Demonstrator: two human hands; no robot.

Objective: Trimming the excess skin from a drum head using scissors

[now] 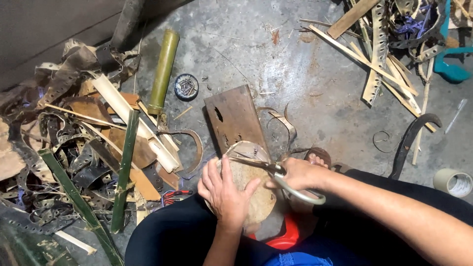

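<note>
A: What are the 2 hands doing?

B: The left hand [224, 189] lies flat on a round, pale brown sheet piece [249, 184], fingers spread over its left edge and thumb pressed on its face. The right hand [298, 175] is closed around the grey handles of a pair of scissors [276, 175]. The blades point left and are slightly parted over the top edge of the sheet piece.

A: Where is that sheet piece?

B: It rests over the person's knees, just below a dark wooden board [234, 118] lying on the concrete floor [305, 83]. I will place everything else from that board.

A: Go on.

B: Left of the board, a small round tin of nails [186, 86] sits beside a green bamboo tube [163, 71]. Further left is a heap of punched dark strips [59, 148], with 2 split green bamboo lengths [125, 167] across it. Touching the board's right edge is a curled trimmed strip [286, 123]. Well to the right lies a curved dark blade [411, 135], and beyond it, lower, a roll of tape [453, 182]. Above right is a pile of pale slats and punched strips [379, 54]. Below the board, under the sheet piece, a red stool [286, 236] shows.
</note>
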